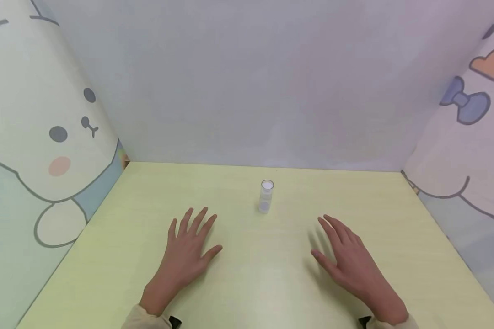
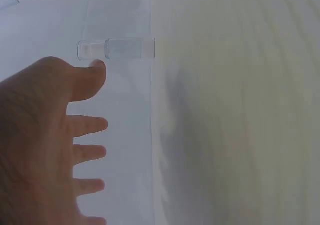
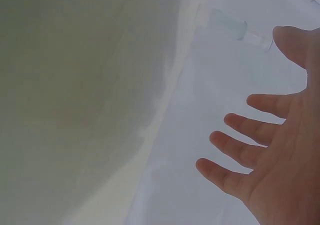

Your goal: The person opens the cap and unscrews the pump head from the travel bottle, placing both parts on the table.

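Standing upright: clear vial [image 1: 265, 197], on the far half of the pale yellow tabletop [image 1: 267, 278].
Left hand [image 1: 184, 258]: nearer side, left of vial, fingers fanned wide.
Right hand [image 1: 354, 265]: nearer side, right of vial, fingers loosely spread.
Behind: plain pale wall [image 1: 247, 82]; cartoon-printed side panels [image 1: 20, 105].

A vial [image 1: 265, 200] is standing on the table [image 1: 255, 283] just below frame centre; the left hand [image 1: 184, 257] is occupying the lower left, the right hand [image 1: 351, 261] the lower right; a wall [image 1: 247, 82] is rising behind.
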A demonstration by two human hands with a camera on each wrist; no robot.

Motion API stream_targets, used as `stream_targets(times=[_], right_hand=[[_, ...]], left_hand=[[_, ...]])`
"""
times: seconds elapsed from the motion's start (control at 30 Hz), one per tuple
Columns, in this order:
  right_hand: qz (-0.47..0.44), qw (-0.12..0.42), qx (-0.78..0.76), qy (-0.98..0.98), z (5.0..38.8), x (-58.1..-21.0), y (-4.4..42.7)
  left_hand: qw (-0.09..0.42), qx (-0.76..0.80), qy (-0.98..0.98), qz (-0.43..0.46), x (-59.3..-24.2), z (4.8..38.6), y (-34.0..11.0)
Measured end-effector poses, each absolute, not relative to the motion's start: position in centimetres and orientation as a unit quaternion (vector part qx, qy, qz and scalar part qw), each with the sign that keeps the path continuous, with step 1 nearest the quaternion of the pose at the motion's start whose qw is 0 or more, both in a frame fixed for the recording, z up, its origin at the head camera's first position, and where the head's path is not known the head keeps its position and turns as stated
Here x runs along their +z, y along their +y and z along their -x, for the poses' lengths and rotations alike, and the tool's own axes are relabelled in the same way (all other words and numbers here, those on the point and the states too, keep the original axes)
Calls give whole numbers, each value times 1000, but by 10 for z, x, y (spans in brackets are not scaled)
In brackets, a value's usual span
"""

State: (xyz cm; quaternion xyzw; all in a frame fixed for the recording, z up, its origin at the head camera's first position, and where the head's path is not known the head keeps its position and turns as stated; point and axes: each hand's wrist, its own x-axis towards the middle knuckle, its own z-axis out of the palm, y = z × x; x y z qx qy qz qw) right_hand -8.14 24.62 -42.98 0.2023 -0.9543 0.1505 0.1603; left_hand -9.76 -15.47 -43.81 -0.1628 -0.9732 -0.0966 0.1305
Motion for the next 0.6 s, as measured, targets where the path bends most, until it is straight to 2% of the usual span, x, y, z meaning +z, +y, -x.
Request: stream_targets(times=[0.37, 0.6], right_hand=[[-227, 157, 162, -948, 101, -419, 235], [-234, 159, 177, -943, 115, -409, 219]], left_hand=[[134, -161, -963, 168, -435, 119, -138], [118, -232, -952, 160, -432, 136, -120]])
